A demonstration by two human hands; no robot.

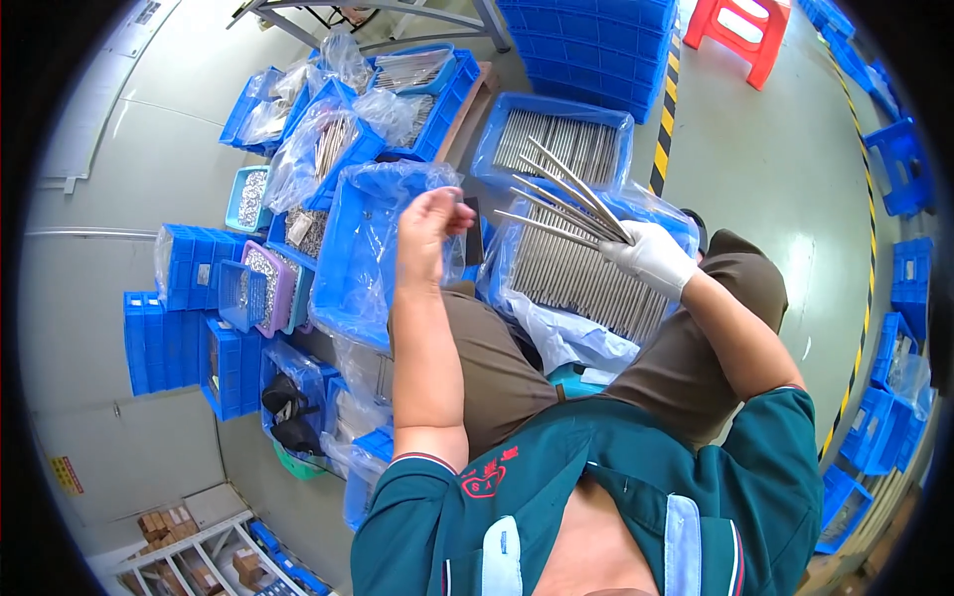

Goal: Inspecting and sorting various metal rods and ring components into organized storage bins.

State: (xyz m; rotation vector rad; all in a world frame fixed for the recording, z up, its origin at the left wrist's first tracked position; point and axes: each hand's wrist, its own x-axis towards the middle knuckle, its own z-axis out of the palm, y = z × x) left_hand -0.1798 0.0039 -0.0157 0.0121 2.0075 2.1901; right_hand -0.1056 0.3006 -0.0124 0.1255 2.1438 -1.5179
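Note:
My right hand [651, 260], in a white glove, grips one end of several thin metal rods [571, 204], which fan out up and to the left. Below them, a blue crate [686, 223] lined with plastic holds rows of similar rods [586, 278], between my knees. My bare left hand [433, 223] is raised beside the plastic-lined blue bin [343, 248], its fingers curled together. Whatever those fingers may hold is too small to tell. Farther off, another blue crate [484, 149] holds more rods side by side.
Blue crates with plastic bags and metal parts [328, 144] stand at the far left. Small baskets of shiny pieces [253, 194] and stacked blue crates [164, 343] are at the left. A tall blue crate stack [586, 50] and a red stool [740, 35] stand beyond, near striped floor tape [664, 144].

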